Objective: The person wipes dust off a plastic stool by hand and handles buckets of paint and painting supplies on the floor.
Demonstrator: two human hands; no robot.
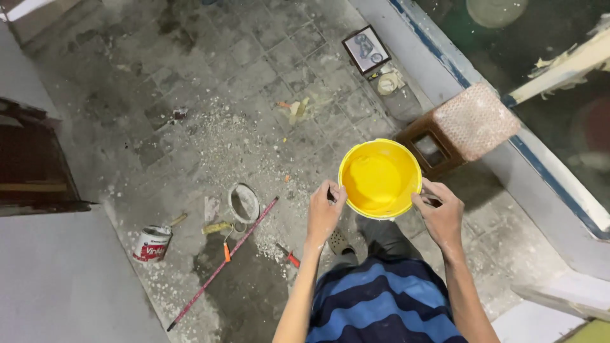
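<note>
At the bottom centre of the frame a person in a blue striped shirt [381, 305] looks down from a height at a yellow paint bucket [380, 179] held out in front, just right of centre. The left hand [325, 209] has its fingers curled onto the bucket's left rim, and the right hand [438, 213] grips the right rim, fingers closed on the edge; both hands hold the bucket between them. The bucket is open at the top and yellow paint coats its inside. Below it, a foot in a perforated clog [338, 242] shows on the dusty tiled floor [254, 63]. To the lower left of the hands, a long red pole [222, 263] lies slanted across the floor, with a small orange-handled tool [226, 249] beside it and a red-handled tool [289, 256] just right of it. A round lid [244, 202] lies near the pole's upper end. Further left, a small white and red paint can [152, 244] lies tipped on its side. Right of the bucket stands a brown wooden stool [459, 130] with bubble wrap over its top. At the upper centre, a small framed picture [366, 49] lies on the floor among white rubble.
</note>
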